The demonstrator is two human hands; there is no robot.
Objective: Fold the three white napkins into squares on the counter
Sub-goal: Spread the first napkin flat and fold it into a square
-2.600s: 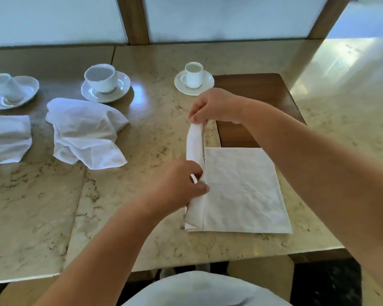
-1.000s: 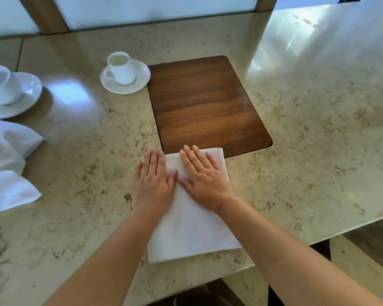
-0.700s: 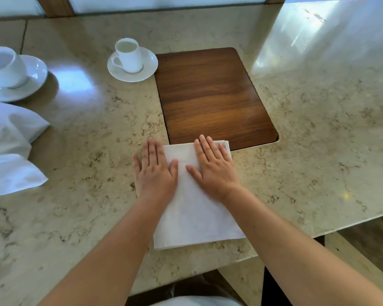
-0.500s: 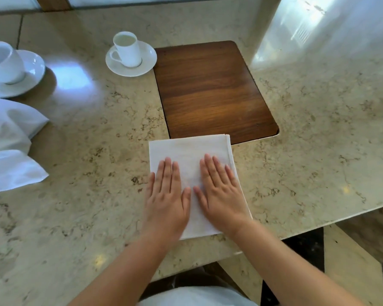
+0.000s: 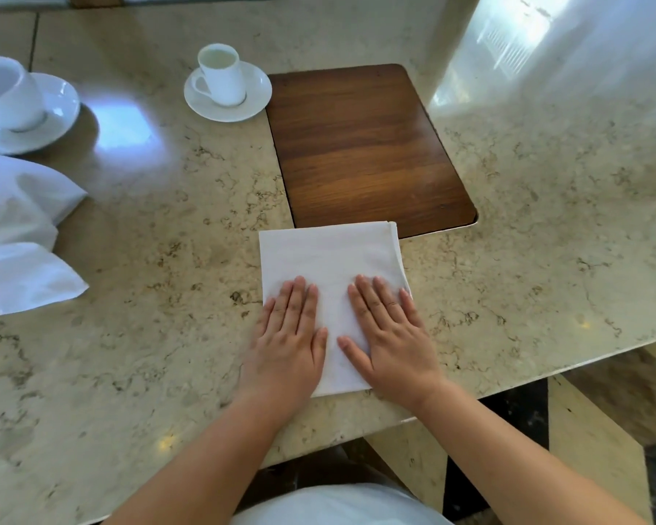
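The person's left hand (image 5: 286,335) lies flat, palm down, fingers straight and close together, pressing on the near left part of a white cloth napkin folded into a rough square (image 5: 332,267). The right hand (image 5: 389,335) lies the same way on the napkin's near right part, fingers straight and slightly fanned, the little finger at the napkin's right edge. Neither hand grips anything; the thumbs point toward each other with a strip of cloth between them.

The folded napkin rests on the beige marbled stone counter (image 5: 546,221), close to its near edge, with its far edge just overlapping the near edge of a dark brown wooden panel with rounded corners (image 5: 360,145). Layered edges show along the napkin's right side. Its near corners are hidden under the wrists.

Just beside the panel's far left corner stands a small white cup on a white saucer (image 5: 224,83). At the counter's left side, a larger white cup and saucer (image 5: 16,104) and a crumpled white napkin (image 5: 19,236) are cut off by the frame, so a third napkin cannot be made out.
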